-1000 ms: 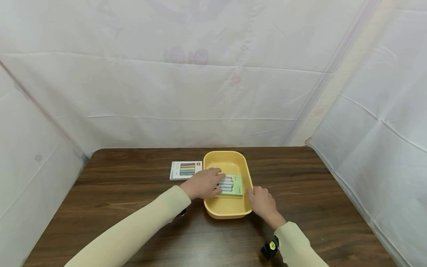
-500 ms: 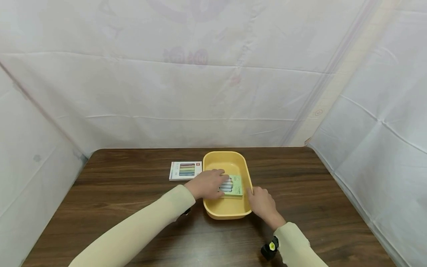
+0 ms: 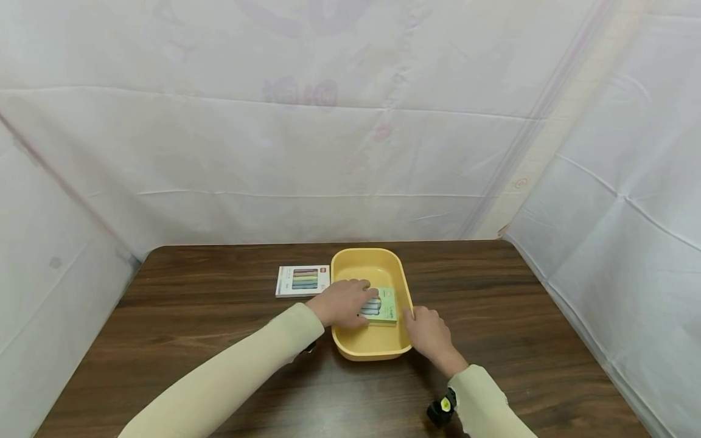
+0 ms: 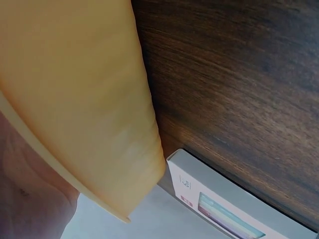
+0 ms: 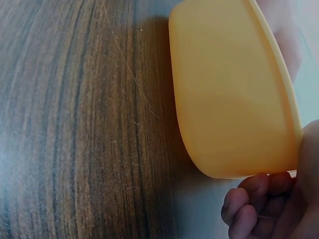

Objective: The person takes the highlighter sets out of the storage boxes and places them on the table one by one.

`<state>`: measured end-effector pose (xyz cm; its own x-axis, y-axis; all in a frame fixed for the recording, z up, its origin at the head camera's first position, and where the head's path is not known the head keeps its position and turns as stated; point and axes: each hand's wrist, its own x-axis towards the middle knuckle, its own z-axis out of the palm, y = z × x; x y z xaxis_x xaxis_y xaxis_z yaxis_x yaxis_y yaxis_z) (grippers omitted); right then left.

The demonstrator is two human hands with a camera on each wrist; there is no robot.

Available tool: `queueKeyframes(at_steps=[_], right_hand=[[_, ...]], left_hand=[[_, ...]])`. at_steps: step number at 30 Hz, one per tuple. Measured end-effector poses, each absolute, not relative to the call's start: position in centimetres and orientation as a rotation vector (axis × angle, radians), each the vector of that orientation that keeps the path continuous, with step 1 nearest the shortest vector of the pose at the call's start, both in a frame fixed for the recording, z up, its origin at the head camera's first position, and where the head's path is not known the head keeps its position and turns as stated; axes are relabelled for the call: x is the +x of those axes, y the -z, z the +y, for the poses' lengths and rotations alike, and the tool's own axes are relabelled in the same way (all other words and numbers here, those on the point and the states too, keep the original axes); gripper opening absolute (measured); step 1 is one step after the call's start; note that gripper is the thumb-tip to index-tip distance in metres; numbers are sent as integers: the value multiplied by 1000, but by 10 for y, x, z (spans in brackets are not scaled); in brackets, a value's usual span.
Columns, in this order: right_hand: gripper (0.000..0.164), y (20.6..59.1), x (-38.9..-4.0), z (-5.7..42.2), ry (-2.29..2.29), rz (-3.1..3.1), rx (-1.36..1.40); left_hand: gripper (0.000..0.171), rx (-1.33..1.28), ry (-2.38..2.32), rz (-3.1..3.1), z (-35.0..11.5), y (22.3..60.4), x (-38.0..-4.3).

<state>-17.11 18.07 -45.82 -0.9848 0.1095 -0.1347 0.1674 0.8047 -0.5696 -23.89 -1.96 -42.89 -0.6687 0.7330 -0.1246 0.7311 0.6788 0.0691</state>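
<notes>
A yellow plastic tub [image 3: 373,348] stands on the table, and a flat green box [image 3: 387,304] with a picture of markers on its lid lies inside it. My left hand [image 3: 344,304] reaches over the tub's left rim and holds the green box by its left part, thumb at the near edge and fingers at the far edge. In the left wrist view the tub's wall [image 4: 84,99] hides those fingers. My right hand [image 3: 429,333] grips the tub's right rim near the front corner; in the right wrist view its curled fingers [image 5: 244,209] show below the tub.
A white box [image 3: 303,281] with a window showing coloured pens lies against the tub's left side. The dark wooden table [image 3: 219,340] ends at a white sheet [image 3: 263,213] hung behind it. More white sheeting hangs at both sides.
My left hand has shifted slightly right over the green box. The tub, both boxes and my right hand have stayed in place; the head view has shifted a little.
</notes>
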Motion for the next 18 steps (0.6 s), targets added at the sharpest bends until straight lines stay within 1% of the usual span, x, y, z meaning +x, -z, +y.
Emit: queueKeyframes(at_steps=[18], right_hand=[[41,460,-175,180,914,2891,210]], left_hand=[[57,1223,43,2757,-21,426,-237]])
